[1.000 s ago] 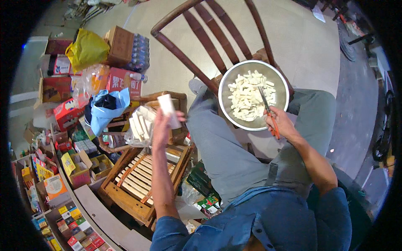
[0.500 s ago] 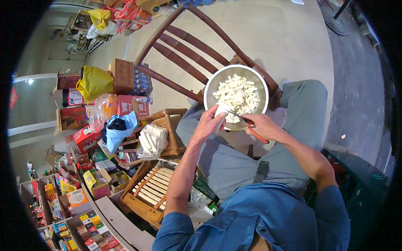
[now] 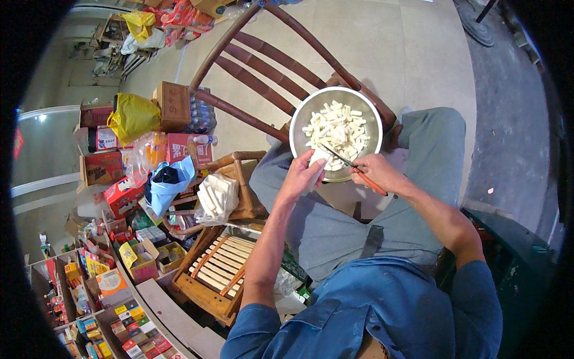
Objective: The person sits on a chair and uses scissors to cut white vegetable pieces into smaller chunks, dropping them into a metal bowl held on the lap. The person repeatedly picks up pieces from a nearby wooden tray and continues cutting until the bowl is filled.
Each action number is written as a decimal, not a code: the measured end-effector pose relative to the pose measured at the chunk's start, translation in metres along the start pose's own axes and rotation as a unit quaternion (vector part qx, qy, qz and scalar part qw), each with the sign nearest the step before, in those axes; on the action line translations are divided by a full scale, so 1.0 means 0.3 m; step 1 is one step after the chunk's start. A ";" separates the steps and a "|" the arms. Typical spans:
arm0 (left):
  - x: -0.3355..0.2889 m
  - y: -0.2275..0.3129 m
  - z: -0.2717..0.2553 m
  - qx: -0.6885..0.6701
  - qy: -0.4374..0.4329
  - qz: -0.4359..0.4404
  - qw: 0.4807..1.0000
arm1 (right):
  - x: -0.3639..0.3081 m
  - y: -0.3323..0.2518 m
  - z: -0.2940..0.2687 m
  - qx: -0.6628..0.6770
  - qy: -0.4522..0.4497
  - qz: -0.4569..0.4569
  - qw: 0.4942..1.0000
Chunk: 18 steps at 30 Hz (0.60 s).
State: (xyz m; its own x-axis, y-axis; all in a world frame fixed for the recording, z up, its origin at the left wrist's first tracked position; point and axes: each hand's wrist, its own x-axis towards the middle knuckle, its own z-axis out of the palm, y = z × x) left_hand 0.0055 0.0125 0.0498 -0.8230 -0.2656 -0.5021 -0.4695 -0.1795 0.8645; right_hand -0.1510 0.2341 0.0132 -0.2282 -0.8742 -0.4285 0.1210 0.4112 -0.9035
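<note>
My left hand [image 3: 302, 173] is closed on a white food slab [image 3: 321, 155], held over the near left rim of the bowl. My right hand [image 3: 379, 173] grips scissors with orange-red handles [image 3: 372, 183]. Their dark blades point up and left, close beside the slab's far end; whether they touch it I cannot tell. Below the blades, a round metal bowl [image 3: 301, 115] holds many short white cut pieces [image 3: 338, 127]. It rests in front of my knees, against a brown wooden chair [image 3: 272, 55].
Left of my legs, a clear plastic bag of white slabs [image 3: 216, 198] sits on a small wooden chair [image 3: 246, 190]. Nearby stands a slatted wooden stool [image 3: 221, 263]. Boxes, bags and a divided tray of small packets [image 3: 128, 323] crowd the left. A dark green box-like object [image 3: 508, 251] stands right.
The scissors have swung so their blade tips sit farther up, past the slab's far end. My right hand has shifted slightly right. My left hand keeps its hold on the slab.
</note>
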 end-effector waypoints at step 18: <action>-0.016 -0.065 0.035 -0.003 0.074 -0.012 0.997 | -0.021 -0.044 0.047 0.063 0.020 0.027 0.997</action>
State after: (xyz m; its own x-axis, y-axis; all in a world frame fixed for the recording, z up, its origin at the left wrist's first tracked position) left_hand 0.0152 0.0270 0.0354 -0.7551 -0.3975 -0.5213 -0.4867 -0.1928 0.8520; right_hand -0.1377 0.2304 0.0280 -0.2553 -0.8395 -0.4797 0.2541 0.4204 -0.8710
